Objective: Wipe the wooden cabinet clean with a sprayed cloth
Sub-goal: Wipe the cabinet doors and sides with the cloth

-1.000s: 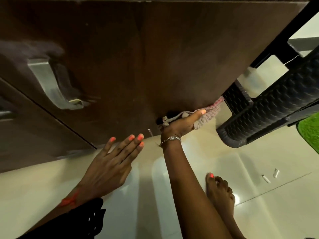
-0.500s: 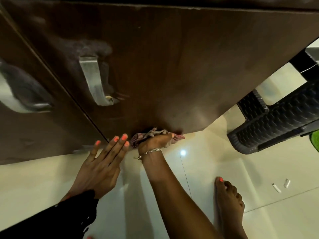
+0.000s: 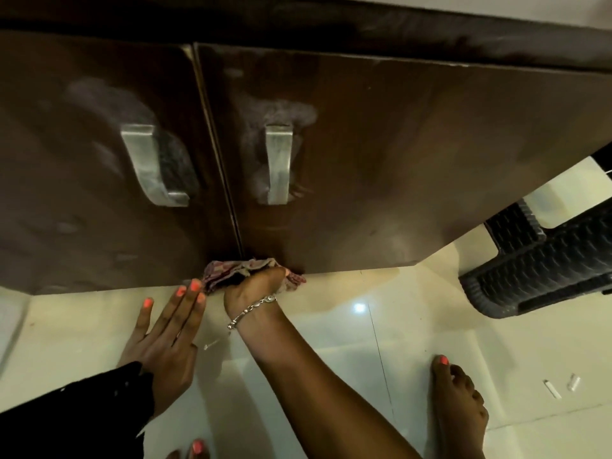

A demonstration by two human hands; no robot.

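Note:
A dark brown wooden cabinet (image 3: 381, 154) fills the upper part of the head view, with two doors and a metal handle on each, the left handle (image 3: 145, 164) and the right handle (image 3: 279, 160). My right hand (image 3: 256, 288), a silver bracelet on its wrist, grips a bunched pinkish cloth (image 3: 225, 271) and presses it on the bottom edge of the cabinet where the two doors meet. My left hand (image 3: 165, 342) rests flat on the pale floor with straight fingers, its fingertips just left of the cloth. Smears show on both doors around the handles.
A black woven plastic chair (image 3: 543, 263) stands at the right, close to the cabinet's corner. My bare right foot (image 3: 458, 402) is on the glossy pale tile floor (image 3: 364, 342). Two small white bits (image 3: 561, 385) lie on the floor at the far right.
My right hand has slid the cloth leftward along the cabinet's bottom edge, from near its right corner to the seam between the doors. The view has shifted, showing both handles.

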